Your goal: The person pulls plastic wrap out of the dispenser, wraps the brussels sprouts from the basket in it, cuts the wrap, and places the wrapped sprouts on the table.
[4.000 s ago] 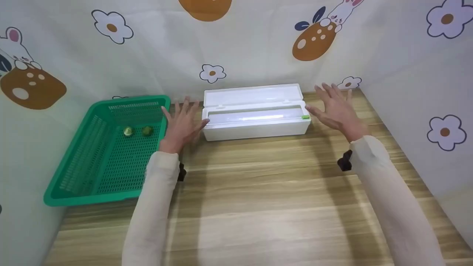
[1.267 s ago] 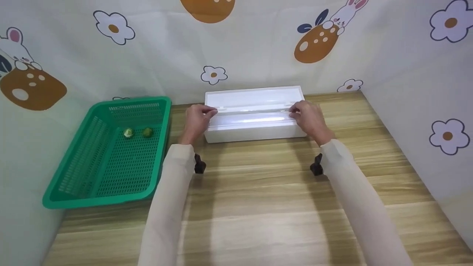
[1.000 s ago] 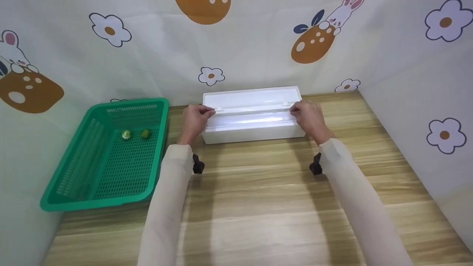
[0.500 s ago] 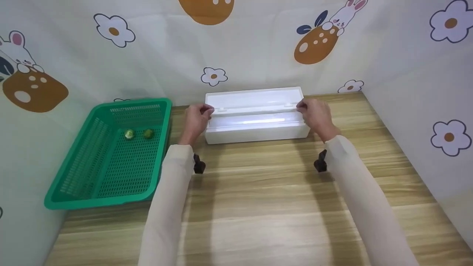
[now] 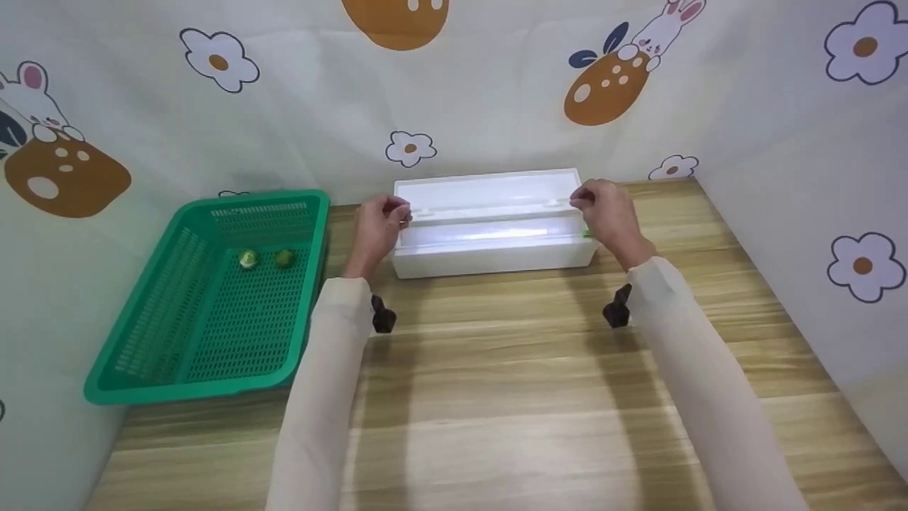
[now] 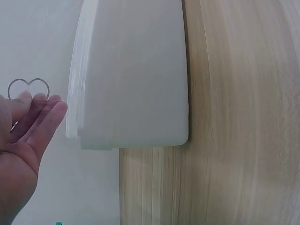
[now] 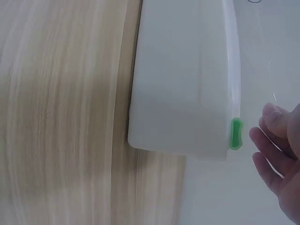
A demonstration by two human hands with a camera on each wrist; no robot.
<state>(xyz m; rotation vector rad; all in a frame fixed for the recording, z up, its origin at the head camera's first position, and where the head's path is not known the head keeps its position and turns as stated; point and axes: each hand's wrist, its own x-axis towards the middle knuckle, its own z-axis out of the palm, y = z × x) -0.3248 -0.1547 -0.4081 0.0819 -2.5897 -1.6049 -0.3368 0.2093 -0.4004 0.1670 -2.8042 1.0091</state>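
Note:
A white cling film dispenser (image 5: pixel 489 261) stands at the back of the table, its lid (image 5: pixel 489 191) tilted back. The glossy film roll (image 5: pixel 489 231) shows inside it. My left hand (image 5: pixel 376 233) is above the dispenser's left end, thumb and fingertips pinching the clear film's edge. Over the right end, my right hand (image 5: pixel 611 221) pinches the film's other corner; faint glints of film show beside it in the right wrist view. Below the right fingers sits a green slide cutter (image 7: pixel 236 134) on the dispenser's rim. The film itself is so transparent that its extent is hard to see.
A green plastic basket (image 5: pixel 301 355) stands to the left, holding two small round greenish items, one paler (image 5: pixel 248 259) and one darker (image 5: pixel 284 258). A patterned cloth (image 5: pixel 496 92) hangs behind and to both sides of the wooden table (image 5: pixel 511 397).
From spread open around the dispenser, both hands came in and pinched the film. Since then the right hand has shifted slightly right and up, baring the green cutter; the left hand has barely moved.

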